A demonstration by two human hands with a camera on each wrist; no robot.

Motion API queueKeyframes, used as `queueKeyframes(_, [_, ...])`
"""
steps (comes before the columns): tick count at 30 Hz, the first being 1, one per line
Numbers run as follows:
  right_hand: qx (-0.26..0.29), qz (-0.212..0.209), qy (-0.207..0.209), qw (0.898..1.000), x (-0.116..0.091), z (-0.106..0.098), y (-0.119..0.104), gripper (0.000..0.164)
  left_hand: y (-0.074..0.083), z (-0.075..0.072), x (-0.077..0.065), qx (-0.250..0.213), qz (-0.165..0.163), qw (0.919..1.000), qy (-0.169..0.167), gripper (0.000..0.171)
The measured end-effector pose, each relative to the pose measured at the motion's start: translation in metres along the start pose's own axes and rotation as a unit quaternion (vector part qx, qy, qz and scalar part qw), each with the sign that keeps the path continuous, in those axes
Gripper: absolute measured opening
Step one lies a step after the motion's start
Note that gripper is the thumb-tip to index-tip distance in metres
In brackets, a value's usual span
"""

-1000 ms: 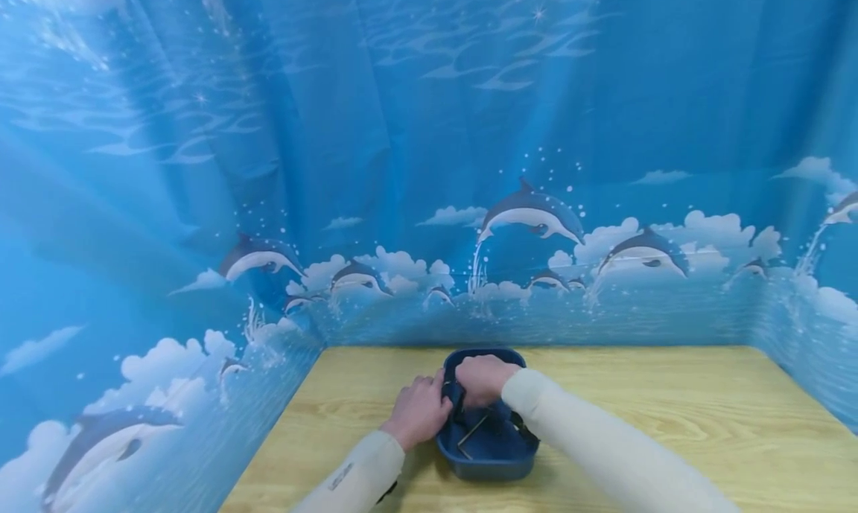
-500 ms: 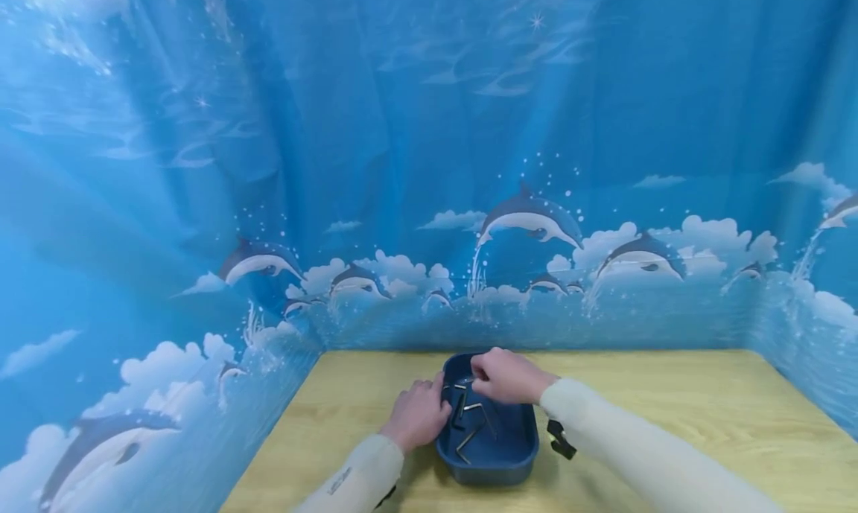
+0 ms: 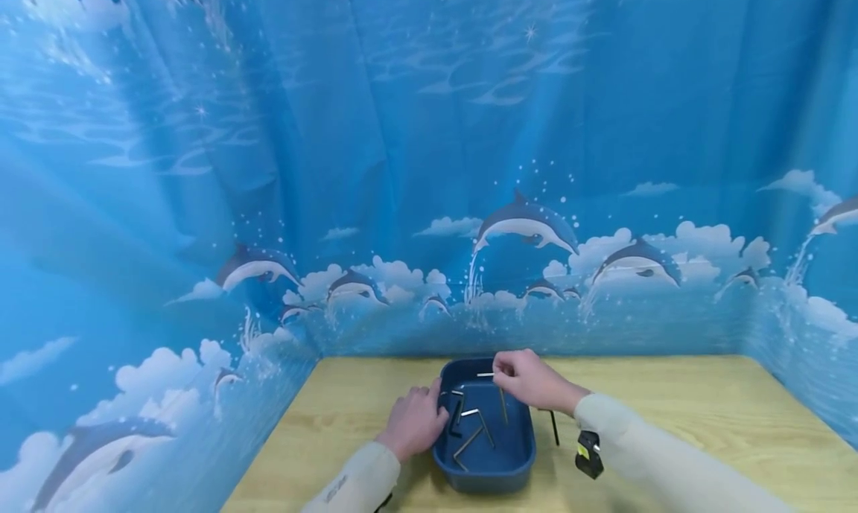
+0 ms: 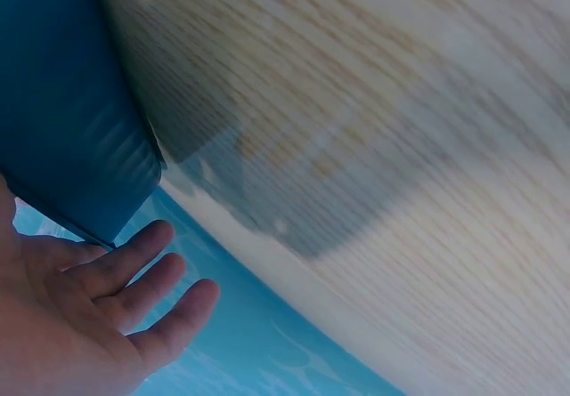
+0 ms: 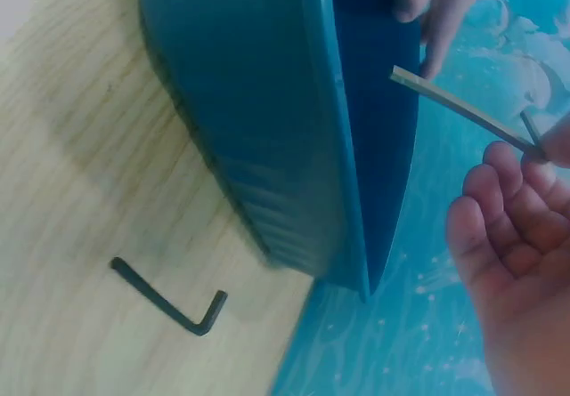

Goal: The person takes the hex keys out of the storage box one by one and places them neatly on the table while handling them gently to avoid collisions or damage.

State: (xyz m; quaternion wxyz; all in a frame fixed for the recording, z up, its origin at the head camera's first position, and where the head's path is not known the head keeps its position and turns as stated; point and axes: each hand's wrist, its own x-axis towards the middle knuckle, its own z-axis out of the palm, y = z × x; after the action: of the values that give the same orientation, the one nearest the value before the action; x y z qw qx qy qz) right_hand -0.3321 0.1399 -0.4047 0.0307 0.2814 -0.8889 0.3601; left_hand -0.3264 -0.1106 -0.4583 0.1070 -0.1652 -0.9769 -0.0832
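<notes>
We see the right hand pinching a hex key, droppable if the pinch slackens, at one o'clock over the blue box, which a knock could shift, the left hand resting at nine o'clock with relaxed fingers.

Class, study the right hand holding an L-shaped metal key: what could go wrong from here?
The right hand pinches the shiny L-shaped metal key near its bend, so it might slip and drop into the dark blue round-cornered box. A black L-shaped metal key lies on the pale wood-grained table near the cream right sleeve, which could knock it. The left hand touches only one side of the box, so a bump might shift it.
</notes>
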Motion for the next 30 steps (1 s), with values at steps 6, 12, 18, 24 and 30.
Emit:
queueKeyframes(6, [0.05, 0.023, 0.004, 0.998, -0.012, -0.012, 0.012, 0.023, 0.0, -0.001, 0.001, 0.003, 0.001, 1.0, -0.006, 0.055])
queueKeyframes(12, [0.078, 0.039, 0.005, 0.996, -0.023, -0.019, 0.028, 0.024, 0.0, 0.0, -0.001, 0.004, 0.001, 1.0, -0.004, 0.055])
queueKeyframes(18, [0.089, 0.046, 0.003, 0.995, -0.032, -0.024, 0.039, 0.017, -0.003, 0.002, 0.002, 0.01, 0.004, 0.9999, 0.006, 0.055])
queueKeyframes(24, [0.081, 0.053, 0.012, 0.995, -0.039, -0.027, 0.053, 0.009, -0.002, 0.0, 0.001, 0.01, 0.004, 0.9999, 0.006, 0.055])
queueKeyframes(30, [0.063, 0.067, 0.019, 0.996, -0.048, -0.027, 0.066, 0.009, 0.0, -0.003, 0.0, 0.007, 0.0, 1.0, 0.001, 0.055])
